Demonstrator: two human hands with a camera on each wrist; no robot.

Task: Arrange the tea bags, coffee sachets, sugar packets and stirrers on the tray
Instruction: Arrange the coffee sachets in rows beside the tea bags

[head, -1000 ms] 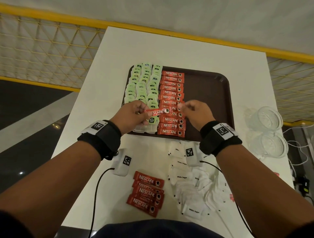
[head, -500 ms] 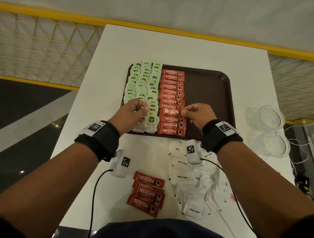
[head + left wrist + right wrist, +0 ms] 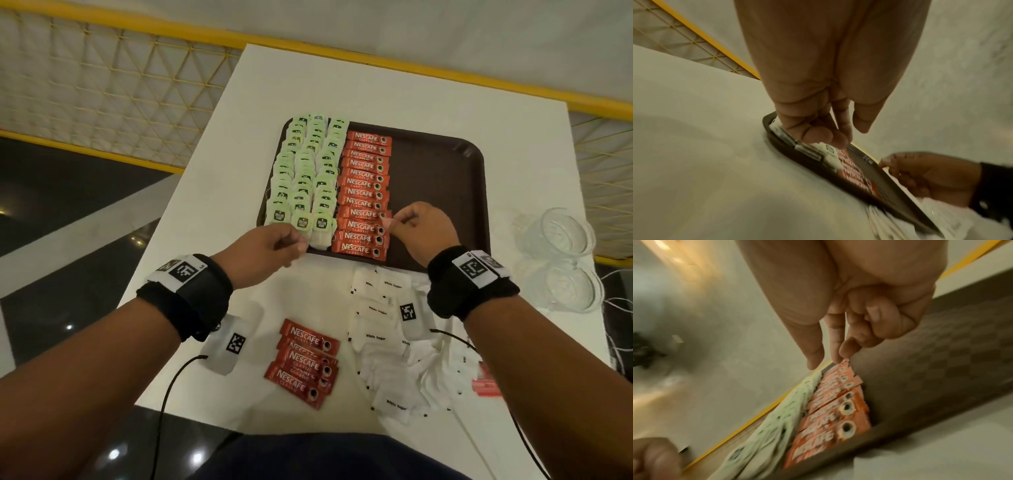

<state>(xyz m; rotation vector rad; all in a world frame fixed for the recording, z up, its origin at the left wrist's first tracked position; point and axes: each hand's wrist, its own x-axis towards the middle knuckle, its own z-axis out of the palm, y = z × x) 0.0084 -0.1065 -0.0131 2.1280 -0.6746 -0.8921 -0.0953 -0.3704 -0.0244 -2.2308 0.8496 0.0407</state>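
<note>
Tray (image 3: 442, 192) is dark brown and sits on a white table (image 3: 342, 85); its left part is packed and its right half is bare, so there's lots of open room there. Three columns of green tea bags (image 3: 301, 178) run along the left edge, too overlapped to count properly. Next to them is one column of red coffee sachets (image 3: 364, 183), thirteen as far as I can count. Right hand (image 3: 423, 229) has its grip pinching the right end of one sachet in that column, third or fourth from the near end, over the tray. Left hand (image 3: 270, 246) hangs at the tray's near-left corner with fingers curled and holding nothing. On the table in front: about four loose coffee sachets (image 3: 303, 363), a messy heap of white sugar packets (image 3: 394, 353), and two clear glass cups (image 3: 565, 260) by the right edge. Yellow railing with mesh runs behind the table.
</note>
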